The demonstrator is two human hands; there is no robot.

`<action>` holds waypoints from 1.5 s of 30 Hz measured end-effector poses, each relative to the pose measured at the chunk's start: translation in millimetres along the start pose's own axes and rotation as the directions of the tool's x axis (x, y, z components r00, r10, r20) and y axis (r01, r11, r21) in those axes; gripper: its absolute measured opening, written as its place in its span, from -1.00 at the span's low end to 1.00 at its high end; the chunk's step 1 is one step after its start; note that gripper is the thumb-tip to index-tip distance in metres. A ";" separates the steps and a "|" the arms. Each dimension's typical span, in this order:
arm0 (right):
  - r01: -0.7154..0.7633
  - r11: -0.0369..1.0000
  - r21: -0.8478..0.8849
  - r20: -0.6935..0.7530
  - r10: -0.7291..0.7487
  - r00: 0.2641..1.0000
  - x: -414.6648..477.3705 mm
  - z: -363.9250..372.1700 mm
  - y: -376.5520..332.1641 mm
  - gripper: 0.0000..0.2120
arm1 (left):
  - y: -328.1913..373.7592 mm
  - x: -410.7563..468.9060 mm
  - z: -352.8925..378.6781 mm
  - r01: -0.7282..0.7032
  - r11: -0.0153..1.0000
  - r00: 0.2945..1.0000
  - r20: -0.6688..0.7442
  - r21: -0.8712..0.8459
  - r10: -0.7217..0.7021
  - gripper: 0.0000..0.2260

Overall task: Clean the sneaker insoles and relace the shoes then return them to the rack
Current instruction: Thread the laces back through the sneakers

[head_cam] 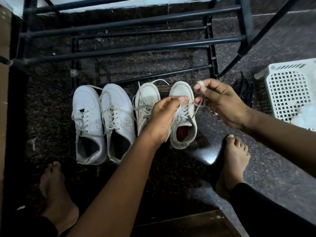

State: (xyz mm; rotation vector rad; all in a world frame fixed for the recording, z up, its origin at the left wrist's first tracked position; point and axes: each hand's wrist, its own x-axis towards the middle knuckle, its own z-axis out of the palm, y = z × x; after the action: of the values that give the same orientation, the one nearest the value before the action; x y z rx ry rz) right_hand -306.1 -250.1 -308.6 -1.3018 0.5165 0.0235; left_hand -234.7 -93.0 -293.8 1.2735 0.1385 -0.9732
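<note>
Left grip (162, 117) pinches lace (196, 110) over rightmost sneaker (181, 89) eyelets; right grip (222, 103) pinches same lace just beside toe.

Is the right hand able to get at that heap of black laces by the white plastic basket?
Probably yes: the black laces lie in the open right beside the right hand, nothing between. That hand holds a white shoelace, though, so it must drop it first.

At centre, the left hand (164, 117) pinches the lace (197, 107) over the rightmost sneaker (181, 89). Toward 2 o'clock, the right hand (224, 103) holds the same lace. The rack (130, 48) is at 12 o'clock and the basket (289, 93) at 3 o'clock.
</note>
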 end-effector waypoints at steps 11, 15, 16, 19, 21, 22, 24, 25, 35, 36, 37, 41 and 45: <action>0.088 0.995 -0.041 0.042 -0.086 0.995 -6.9 6.7 -29.1 -0.63 | 23.1 -14.1 8.4 -0.088 0.994 0.990 0.116 0.071 0.079 -0.88; 0.286 0.929 -0.234 0.087 -0.273 0.958 -5.1 4.4 -45.5 -0.66 | 30.6 -12.5 2.9 -0.138 0.976 0.982 0.149 0.171 0.113 -0.85; 0.323 0.903 -0.284 0.075 -0.315 0.946 -4.5 5.1 -50.6 -0.65 | 32.0 -13.4 1.8 -0.156 0.970 0.977 0.175 0.188 0.124 -0.82; 0.411 0.842 -0.350 0.078 -0.411 0.908 -6.3 15.8 -64.6 -0.58 | 35.5 -17.8 0.3 -0.218 0.957 0.955 0.244 0.192 0.168 -0.71; 0.502 0.776 -0.383 0.117 -0.498 0.859 -7.0 22.0 -85.1 -0.58 | 38.8 -19.1 0.6 -0.258 0.951 0.947 0.238 0.171 0.214 -0.71; 0.551 0.732 -0.399 0.149 -0.541 0.827 -5.4 25.5 -103.7 -0.61 | 41.9 -20.0 0.9 -0.289 0.938 0.944 0.222 0.192 0.246 -0.72; 0.602 0.672 -0.431 0.183 -0.588 0.788 -8.0 31.8 -119.1 -0.69 | 49.4 -23.1 2.1 -0.403 0.868 0.910 0.234 0.292 0.343 -0.75; 0.512 0.706 -0.490 0.118 -0.528 0.841 -12.9 29.9 -100.3 -0.62 | 53.0 -24.9 2.5 -0.476 0.804 0.877 0.254 0.355 0.407 -0.76; -0.731 0.269 -0.627 -0.759 0.000 0.651 -76.3 -53.2 158.4 -0.75 | 69.6 -33.1 10.6 -0.758 -0.112 0.562 0.730 0.643 0.389 -0.43; -0.768 0.238 -0.595 -0.790 0.006 0.613 -79.6 -48.7 159.8 -0.75 | 72.9 -33.4 12.3 -0.786 -0.161 0.518 0.778 0.597 0.356 -0.37; -0.784 0.226 -0.578 -0.806 -0.005 0.592 -84.5 -48.6 163.7 -0.75 | 75.5 -33.3 14.2 -0.810 -0.191 0.481 0.815 0.554 0.321 -0.33; -0.819 0.354 -0.452 -0.840 0.138 0.524 -81.3 -55.8 157.8 -0.72 | 84.0 -31.9 15.4 -0.785 -0.362 0.473 0.864 0.502 0.173 -0.31; -0.743 0.177 -0.646 -0.753 0.017 0.658 -86.9 -60.9 170.3 -0.71 | 100.8 -33.7 23.8 -0.606 -0.500 0.658 0.743 0.619 0.122 -0.39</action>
State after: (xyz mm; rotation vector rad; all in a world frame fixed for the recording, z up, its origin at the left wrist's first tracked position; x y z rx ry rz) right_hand -455.8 -234.8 -441.3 -2.3603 1.6492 0.4874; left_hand -197.1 -98.2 -191.7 2.3122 -1.9201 -0.2369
